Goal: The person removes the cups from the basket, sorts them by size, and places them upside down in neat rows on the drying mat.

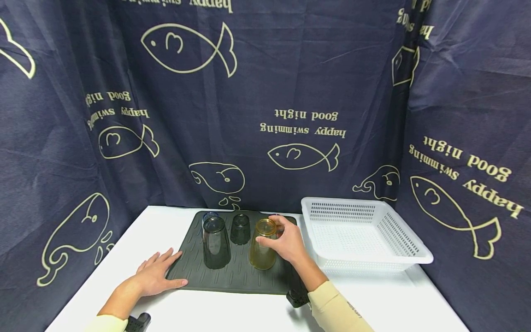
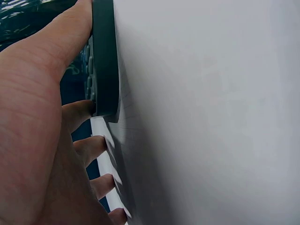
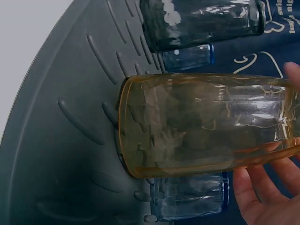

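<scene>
My right hand (image 1: 287, 240) holds an amber glass (image 1: 262, 256) near its upturned base, thumb on the near side and fingers behind. In the right wrist view the amber glass (image 3: 201, 124) has its wide rim down at the dark ribbed drying mat (image 3: 56, 140). A bluish glass (image 3: 190, 197) shows beside it, near my fingers. Left of it on the mat stand a tall dark grey glass (image 1: 216, 251) and a shorter dark glass (image 1: 240, 230). My left hand (image 1: 155, 275) rests with spread fingers at the mat's left edge, thumb on its front corner.
A white perforated plastic basket (image 1: 369, 258) stands on the white table (image 1: 232, 313) to the right of the mat. Behind the tall grey glass, a blue-rimmed glass (image 1: 209, 215) is mostly hidden. A dark blue curtain (image 1: 249, 92) with fish drawings encloses the back and sides.
</scene>
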Demonstrator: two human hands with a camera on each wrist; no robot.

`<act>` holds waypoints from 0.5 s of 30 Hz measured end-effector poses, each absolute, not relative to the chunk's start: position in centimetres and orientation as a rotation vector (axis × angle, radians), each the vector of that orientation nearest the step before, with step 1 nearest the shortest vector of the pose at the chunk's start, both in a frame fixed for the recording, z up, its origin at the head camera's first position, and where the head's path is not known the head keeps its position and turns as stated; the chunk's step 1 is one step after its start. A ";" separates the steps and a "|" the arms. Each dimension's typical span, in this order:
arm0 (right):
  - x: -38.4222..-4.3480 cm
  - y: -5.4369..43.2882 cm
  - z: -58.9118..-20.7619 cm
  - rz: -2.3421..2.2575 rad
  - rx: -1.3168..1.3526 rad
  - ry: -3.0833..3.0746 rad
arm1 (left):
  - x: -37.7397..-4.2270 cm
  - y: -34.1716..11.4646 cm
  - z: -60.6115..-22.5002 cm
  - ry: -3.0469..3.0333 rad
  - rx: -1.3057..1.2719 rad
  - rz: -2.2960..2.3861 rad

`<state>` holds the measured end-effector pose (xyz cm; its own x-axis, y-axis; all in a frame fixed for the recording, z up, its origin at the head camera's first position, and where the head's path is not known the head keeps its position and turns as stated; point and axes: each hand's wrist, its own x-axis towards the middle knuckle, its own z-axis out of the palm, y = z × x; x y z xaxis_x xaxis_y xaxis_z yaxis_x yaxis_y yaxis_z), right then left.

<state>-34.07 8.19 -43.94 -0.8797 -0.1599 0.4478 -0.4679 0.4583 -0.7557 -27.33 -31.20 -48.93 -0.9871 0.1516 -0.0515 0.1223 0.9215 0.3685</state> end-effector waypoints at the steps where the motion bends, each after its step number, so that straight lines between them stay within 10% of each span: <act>1: -34.0 8.2 -43.9 1.396 0.533 -2.395 | -27.3 -31.2 -48.9 3.001 0.214 0.568; 15: -33.9 8.0 -44.2 1.486 0.502 -2.392 | -27.5 -31.1 -49.1 2.994 0.206 0.553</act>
<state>-33.90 8.00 -44.19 -0.9004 -0.1435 0.4108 -0.4319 0.4102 -0.8033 -27.54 -31.06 -49.09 -0.9868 0.1487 -0.0635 0.1163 0.9254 0.3607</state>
